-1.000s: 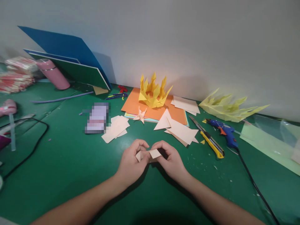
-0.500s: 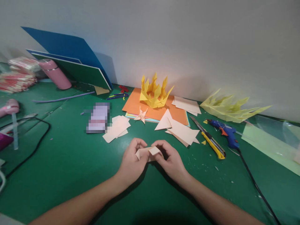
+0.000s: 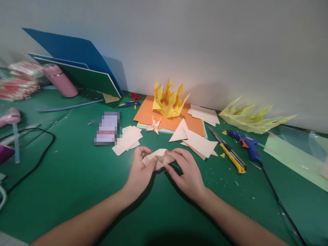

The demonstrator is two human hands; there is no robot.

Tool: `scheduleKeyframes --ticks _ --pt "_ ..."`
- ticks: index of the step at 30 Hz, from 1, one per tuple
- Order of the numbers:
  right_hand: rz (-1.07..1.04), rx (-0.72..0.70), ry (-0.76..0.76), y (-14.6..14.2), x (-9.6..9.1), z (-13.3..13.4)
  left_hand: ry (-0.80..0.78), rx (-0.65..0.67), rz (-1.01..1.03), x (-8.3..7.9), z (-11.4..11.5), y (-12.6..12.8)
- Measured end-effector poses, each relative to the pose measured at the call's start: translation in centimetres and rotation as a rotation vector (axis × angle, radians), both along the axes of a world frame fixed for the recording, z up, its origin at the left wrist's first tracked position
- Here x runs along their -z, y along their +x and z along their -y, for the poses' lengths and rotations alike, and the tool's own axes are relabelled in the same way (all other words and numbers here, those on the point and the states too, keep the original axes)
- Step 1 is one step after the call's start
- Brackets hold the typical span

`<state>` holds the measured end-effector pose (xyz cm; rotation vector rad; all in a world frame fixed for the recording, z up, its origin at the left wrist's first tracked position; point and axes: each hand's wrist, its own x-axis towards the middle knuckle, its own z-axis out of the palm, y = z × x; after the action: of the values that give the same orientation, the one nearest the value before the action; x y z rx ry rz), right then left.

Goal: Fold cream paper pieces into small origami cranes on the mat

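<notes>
My left hand point(image 3: 139, 172) and my right hand point(image 3: 187, 174) meet over the green table point(image 3: 77, 184), both on a small folded piece of pale peach paper point(image 3: 156, 159). The left thumb and fingers pinch its left end. The right hand's fingers are stretched out and press on its right side, holding it down near the table. Just beyond lie more peach paper pieces point(image 3: 198, 143) and another small stack of peach pieces point(image 3: 127, 139).
A yellow utility knife point(image 3: 232, 157) and a blue glue gun point(image 3: 246, 145) with its black cord lie at right. Yellow folded paper shapes point(image 3: 167, 100) sit on orange sheets. Blue and green boards point(image 3: 77, 65) lean on the wall. A black cable point(image 3: 33, 164) runs at left.
Both hands have moved a little away from me and lowered the paper toward the table. The piece looks more unfolded, and the right hand's fingers have flattened onto it.
</notes>
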<state>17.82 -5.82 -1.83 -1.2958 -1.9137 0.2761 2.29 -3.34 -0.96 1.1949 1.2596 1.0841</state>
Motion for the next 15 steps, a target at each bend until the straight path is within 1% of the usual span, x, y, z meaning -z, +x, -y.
scheduleKeyframes --ticks 2,5,9,15 --pt "-0.029 0.019 0.011 -0.06 0.04 -0.12 -0.011 -0.004 0.021 -0.05 0.02 0.09" --pt "-0.087 0.037 0.035 -0.14 0.02 -0.17 -0.054 -0.002 0.105 -0.25 0.08 0.29" --pt "-0.074 0.022 0.071 -0.11 0.01 -0.1 -0.116 -0.007 0.2 -0.45 0.08 0.44" --pt "-0.049 0.05 0.136 0.15 0.08 -0.23 -0.101 -0.01 0.205 -0.43 0.09 0.53"
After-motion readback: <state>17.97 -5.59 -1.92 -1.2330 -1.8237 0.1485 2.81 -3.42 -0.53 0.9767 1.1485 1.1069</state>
